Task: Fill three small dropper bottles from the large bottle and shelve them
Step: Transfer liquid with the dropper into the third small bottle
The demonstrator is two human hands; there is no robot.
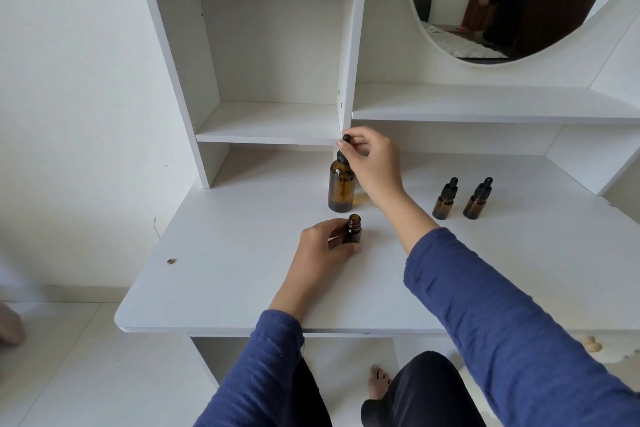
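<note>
1. Our right hand (372,163) pinches the black dropper top (344,148) of the large bottle (341,189) between thumb and fingertips, closed narrowly on the rubber bulb and collar. We judge that this grip lets us squeeze the bulb and lift the pipette out in one motion.

2. Our left hand (320,251) wraps its fingers around the open small bottle (352,230), which stands upright on the desk (225,253) with its cap off. We hold it, we think, so it cannot tip when the pipette tip comes to its narrow mouth.

3. The open small bottle sits just in front of the large bottle, near but apart. That keeps the carry short and any drips over the desk.

4. The large bottle stands upright on the desk below the shelf (270,130), with its pipette inside the amber glass.

5. Two capped small bottles (460,199) wait side by side to the right, well apart from the working pair, out of the arm's path. We cannot tell whether they hold liquid.

6. The shelf compartments hold no bottles, so shelving is not yet begun.
</note>
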